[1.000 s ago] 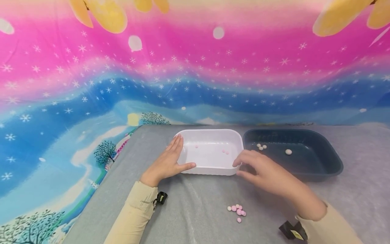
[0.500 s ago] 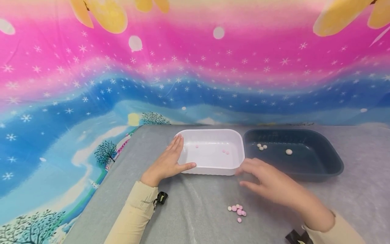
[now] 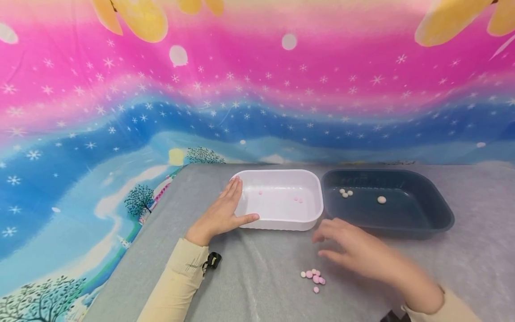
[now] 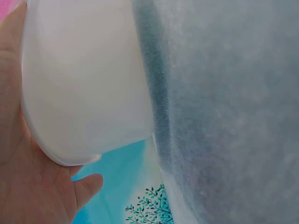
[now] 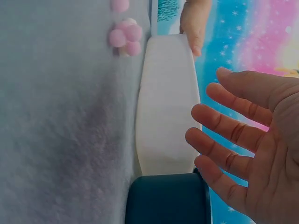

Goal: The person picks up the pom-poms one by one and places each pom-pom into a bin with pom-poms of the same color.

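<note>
Now lower; right hand (image 3: pixel 356 248) (nearer balls (image 3: pixel 316 279))

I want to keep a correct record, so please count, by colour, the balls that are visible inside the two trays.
Pink balls in the white tray: 3
Cream balls in the dark tray: 4
Total visible: 7
</note>
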`<state>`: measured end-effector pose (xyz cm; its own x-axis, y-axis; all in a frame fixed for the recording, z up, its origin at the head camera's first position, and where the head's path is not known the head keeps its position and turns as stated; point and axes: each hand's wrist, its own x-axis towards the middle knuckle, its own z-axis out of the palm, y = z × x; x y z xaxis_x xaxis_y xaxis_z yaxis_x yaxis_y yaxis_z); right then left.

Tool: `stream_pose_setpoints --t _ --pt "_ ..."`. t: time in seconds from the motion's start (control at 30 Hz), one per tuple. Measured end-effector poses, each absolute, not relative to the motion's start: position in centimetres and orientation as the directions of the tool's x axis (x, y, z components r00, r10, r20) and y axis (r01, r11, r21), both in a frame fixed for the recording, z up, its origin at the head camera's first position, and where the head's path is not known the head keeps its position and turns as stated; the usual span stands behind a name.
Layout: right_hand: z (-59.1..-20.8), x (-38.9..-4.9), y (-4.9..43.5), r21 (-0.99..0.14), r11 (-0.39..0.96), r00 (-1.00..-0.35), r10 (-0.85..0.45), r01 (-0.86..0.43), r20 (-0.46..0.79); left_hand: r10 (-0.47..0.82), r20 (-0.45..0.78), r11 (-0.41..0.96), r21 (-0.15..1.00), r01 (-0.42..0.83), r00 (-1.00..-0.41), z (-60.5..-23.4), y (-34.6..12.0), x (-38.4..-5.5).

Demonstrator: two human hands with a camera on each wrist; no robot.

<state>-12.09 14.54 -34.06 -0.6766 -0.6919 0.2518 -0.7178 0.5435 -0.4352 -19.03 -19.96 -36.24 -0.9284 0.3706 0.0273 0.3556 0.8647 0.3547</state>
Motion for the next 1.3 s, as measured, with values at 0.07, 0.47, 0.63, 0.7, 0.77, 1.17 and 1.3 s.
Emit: stream_pose_setpoints --t 0.07,0.47,0.63,0.7,0.77,1.17,1.3 --pt "-34.3 -12.1 14.6 -0.440 0.535 -0.669 -0.702 -0.721 0.243 0.371 0.025 0.864 0.358 0.354 -0.928 -36.2 -20.0 -19.0" --pt "-35.3 -12.2 14.6 -0.447 0.507 -0.632 -0.752 -0.737 0.188 0.371 0.029 0.863 0.358 0.356 -0.928 -36.2 -20.0 -19.0" --pt "-35.6 -12.3 14.6 -0.462 0.515 -0.632 -0.762 -0.723 0.140 0.373 0.032 0.861 0.360 0.359 -0.927 -36.3 -20.0 -19.1" --pt "-35.7 -12.3 14.6 -0.457 0.511 -0.627 -0.766 -0.728 0.142 0.374 0.033 0.861 0.360 0.360 -0.927 -36.3 -20.0 -19.1" --pt "-35.8 -12.2 14.5 -0.443 0.503 -0.616 -0.772 -0.742 0.154 0.376 0.034 0.860 0.359 0.362 -0.926 -36.3 -20.0 -19.1" --pt "-36.4 -12.0 14.2 -0.428 0.471 -0.576 -0.803 -0.771 0.154 0.376 0.034 0.859 0.361 0.362 -0.926 -36.1 -20.0 -19.2" --pt "-36.6 -12.0 14.1 -0.427 0.483 -0.582 -0.802 -0.764 0.136 0.377 0.030 0.861 0.356 0.363 -0.926 -36.2 -20.0 -19.2"
